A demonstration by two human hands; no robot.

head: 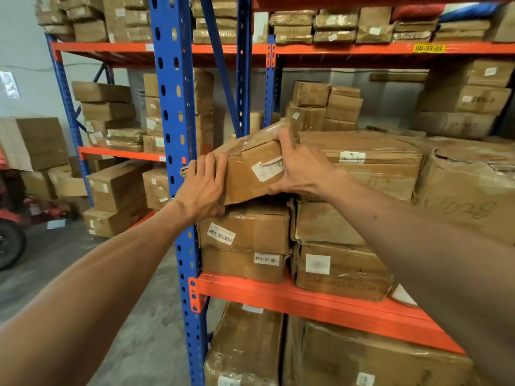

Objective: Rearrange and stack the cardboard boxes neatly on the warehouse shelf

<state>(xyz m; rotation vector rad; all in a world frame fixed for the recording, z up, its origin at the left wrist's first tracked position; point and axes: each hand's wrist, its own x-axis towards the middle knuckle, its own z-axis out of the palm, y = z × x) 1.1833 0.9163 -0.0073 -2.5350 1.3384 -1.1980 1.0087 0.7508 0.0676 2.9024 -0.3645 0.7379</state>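
Nearest, two bare forearms reach up to the shelf. The left hand presses flat on the near-left end of a tilted box, and the right hand clamps its right end, fingers over the top edge. The tilted box sits crooked atop a stack of two boxes beside the blue upright, above the orange beam. To my eye its left corner overhangs the stack; a loose push could tip it off the shelf edge or snag it on the upright. Just right stands another stack of three. Further back sit four small boxes
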